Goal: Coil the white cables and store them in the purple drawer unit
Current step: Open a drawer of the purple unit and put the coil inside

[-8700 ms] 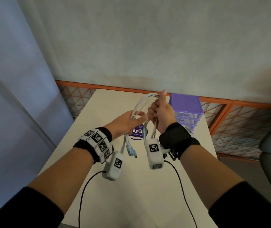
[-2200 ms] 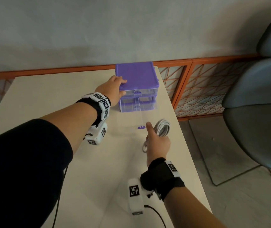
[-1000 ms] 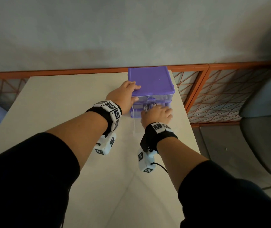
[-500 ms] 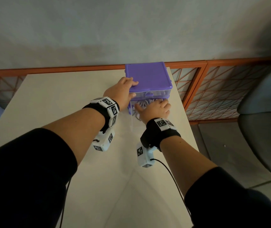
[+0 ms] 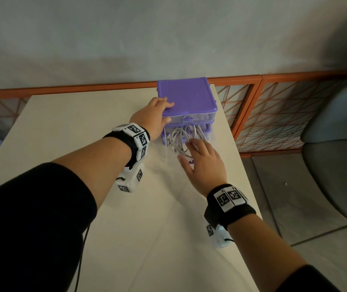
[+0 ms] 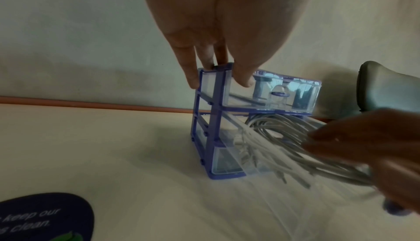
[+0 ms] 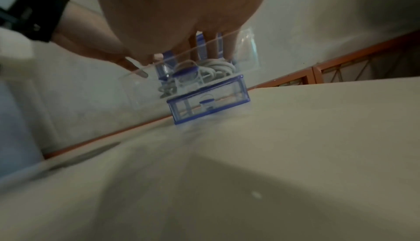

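- The left grip [image 5: 154, 115] reaches forward with the forearm extended, a black sleeve pushed up near the elbow and a black band with white coded tiles round the wrist.
- Its fingers [image 6: 191, 69] lie over the top corner ahead of it, the thumb down the front face, bracing rather than curling round.
- The right grip [image 5: 203, 163] is held palm down, nearer the body than the left grip and to its right.
- Its fingers [image 5: 195, 144] are spread and nearly straight, the tips resting on what lies just ahead of them.
- The right wrist carries the same black band and tiles.
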A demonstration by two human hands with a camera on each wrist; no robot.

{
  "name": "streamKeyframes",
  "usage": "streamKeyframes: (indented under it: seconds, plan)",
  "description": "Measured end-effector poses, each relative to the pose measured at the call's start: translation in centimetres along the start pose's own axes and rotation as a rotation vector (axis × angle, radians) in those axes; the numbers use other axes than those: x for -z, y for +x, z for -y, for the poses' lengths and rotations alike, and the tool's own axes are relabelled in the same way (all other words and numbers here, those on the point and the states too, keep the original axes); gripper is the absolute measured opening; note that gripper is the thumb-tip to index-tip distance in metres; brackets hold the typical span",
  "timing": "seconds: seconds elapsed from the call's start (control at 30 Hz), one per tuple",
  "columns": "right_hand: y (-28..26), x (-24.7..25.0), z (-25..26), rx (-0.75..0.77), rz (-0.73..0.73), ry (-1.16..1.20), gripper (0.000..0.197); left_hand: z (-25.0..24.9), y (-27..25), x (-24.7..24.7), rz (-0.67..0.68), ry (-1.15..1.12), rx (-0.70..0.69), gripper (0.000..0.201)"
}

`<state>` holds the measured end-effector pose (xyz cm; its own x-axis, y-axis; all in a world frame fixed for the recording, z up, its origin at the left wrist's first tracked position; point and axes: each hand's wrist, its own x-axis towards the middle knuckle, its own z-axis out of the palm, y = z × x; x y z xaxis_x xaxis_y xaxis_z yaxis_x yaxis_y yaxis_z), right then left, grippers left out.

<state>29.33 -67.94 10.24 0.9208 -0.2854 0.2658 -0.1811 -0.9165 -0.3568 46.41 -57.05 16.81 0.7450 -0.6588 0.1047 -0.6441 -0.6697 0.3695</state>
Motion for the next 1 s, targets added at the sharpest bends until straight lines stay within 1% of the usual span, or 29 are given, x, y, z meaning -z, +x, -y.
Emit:
streamKeyframes:
  seconds: [0.03,0.1,0.2,0.3,0.43,0.5,0.53,0.6,0.7,0.77,0.83,0.87,0.93,1.0]
  plan:
    - [-0.4,-0.1,-0.3,0.027,0.029,-0.039,0.057,0.0,0.0,0.0,0.001,-0.002,-0.001,0.045]
    - [-0.8,-0.3,-0.8,0.061,0.054,-0.086,0.059,0.1,0.0,0.1,0.001,-0.006,-0.006,0.045]
    - [-0.4,-0.6,-1.2,0.107,0.015,-0.082,0.053,0.1,0.0,0.1,-0.008,-0.009,-0.015,0.044]
    - [1.1,-0.5,-1.5,0.149,-0.027,-0.043,0.053,0.1,0.0,-0.1,-0.016,0.001,-0.026,0.044]
    - [4.0,-0.2,-2.3,0.154,0.079,0.02,0.056,0.2,0.1,-0.1,-0.014,0.002,-0.028,0.044]
    - [5.2,-0.1,-2.4,0.156,0.098,-0.044,0.058,0.4,0.1,-0.1,-0.023,0.001,-0.034,0.043]
    - [5.7,-0.1,-2.3,0.152,0.085,-0.102,0.057,0.5,0.2,-0.2,-0.03,-0.002,-0.038,0.043]
    - [6.2,-0.1,-2.0,0.125,0.025,-0.165,0.049,0.5,0.1,-0.4,-0.039,-0.01,-0.047,0.044]
    - [5.5,0.0,-2.1,0.083,-0.105,-0.117,0.035,0.7,-0.3,-0.8,-0.047,-0.01,-0.06,0.045]
    - [4.6,0.0,-2.6,0.022,-0.201,-0.072,0.034,0.8,-0.5,-1.1,-0.04,-0.036,-0.056,0.048]
    - [3.9,0.0,-3.2,-0.073,-0.253,-0.013,0.04,0.4,-0.8,-1.7,-0.032,-0.078,-0.036,0.055]
    - [3.8,0.1,-3.4,-0.115,-0.266,0.023,0.043,0.3,-1.1,-2.0,-0.032,-0.129,-0.01,0.062]
    - [3.9,0.1,-4.2,-0.179,-0.253,0.122,0.053,-0.1,-1.6,-2.9,-0.035,-0.284,0.099,0.088]
    - [4.5,0.4,-4.8,-0.256,-0.154,0.346,0.072,-0.1,-2.0,-3.8,0.003,-0.479,0.219,0.113]
